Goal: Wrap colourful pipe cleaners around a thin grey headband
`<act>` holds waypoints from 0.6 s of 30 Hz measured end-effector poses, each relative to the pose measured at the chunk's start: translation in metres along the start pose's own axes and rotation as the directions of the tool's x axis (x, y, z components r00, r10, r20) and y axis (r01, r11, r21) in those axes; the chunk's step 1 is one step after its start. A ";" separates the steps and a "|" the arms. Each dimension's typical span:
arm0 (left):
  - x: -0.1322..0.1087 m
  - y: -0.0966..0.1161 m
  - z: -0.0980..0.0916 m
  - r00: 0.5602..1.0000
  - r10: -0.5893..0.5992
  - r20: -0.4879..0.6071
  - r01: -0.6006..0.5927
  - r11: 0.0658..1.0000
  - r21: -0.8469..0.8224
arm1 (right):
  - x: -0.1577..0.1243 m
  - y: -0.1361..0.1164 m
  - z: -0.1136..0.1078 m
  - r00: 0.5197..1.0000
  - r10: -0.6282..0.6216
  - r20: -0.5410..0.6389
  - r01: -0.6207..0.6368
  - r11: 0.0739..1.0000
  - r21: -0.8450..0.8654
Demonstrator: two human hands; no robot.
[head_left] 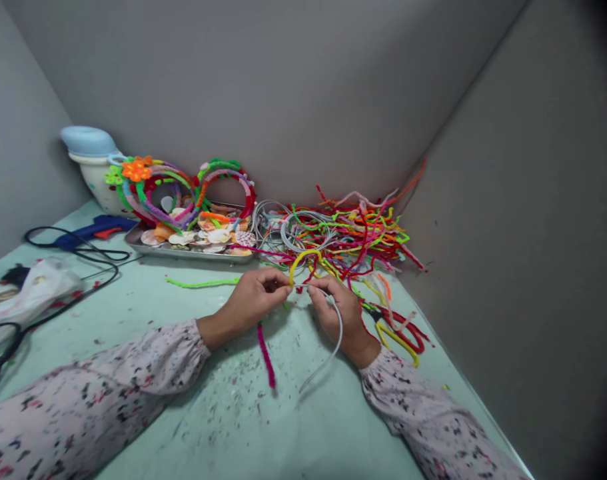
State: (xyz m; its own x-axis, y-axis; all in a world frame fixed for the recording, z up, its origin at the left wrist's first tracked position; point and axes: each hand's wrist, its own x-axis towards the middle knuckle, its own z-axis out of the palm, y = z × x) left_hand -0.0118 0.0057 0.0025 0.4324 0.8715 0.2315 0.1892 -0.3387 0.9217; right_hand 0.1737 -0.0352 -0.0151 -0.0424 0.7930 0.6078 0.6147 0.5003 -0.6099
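A thin, curved grey-white wire [341, 327] bridges the fingertips above the pale green table [208, 413], its free end bowing out past the right thumb. The left hand [250, 297] pinches it beside a fuzzy yellow pipe cleaner [307, 253]; the right hand [344, 321] grips it between thumb and fingers. Beyond lies a multicoloured pipe-cleaner heap [368, 230].

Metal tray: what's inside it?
Shells fill the metal tray, with colourful fuzzy rings upright over them. The tray's floor and anything beneath the shells are covered and can't be seen.
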 end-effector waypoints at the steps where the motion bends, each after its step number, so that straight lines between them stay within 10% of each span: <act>1: 0.000 0.000 0.000 1.000 0.010 -0.003 -0.010 1.000 0.019 | 0.000 -0.001 0.000 1.000 0.008 0.001 -0.008 1.000 -0.001; 18: -0.001 0.000 0.003 0.989 0.146 -0.039 -0.132 0.962 0.240 | 0.001 -0.003 0.000 0.987 0.151 0.049 -0.152 0.988 0.026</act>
State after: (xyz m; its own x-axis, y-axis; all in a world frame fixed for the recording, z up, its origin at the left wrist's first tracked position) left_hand -0.0098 0.0033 0.0017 0.4207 0.8260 0.3752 0.3364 -0.5262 0.7810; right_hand 0.1717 -0.0358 -0.0129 0.0125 0.8754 0.4833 0.5929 0.3827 -0.7085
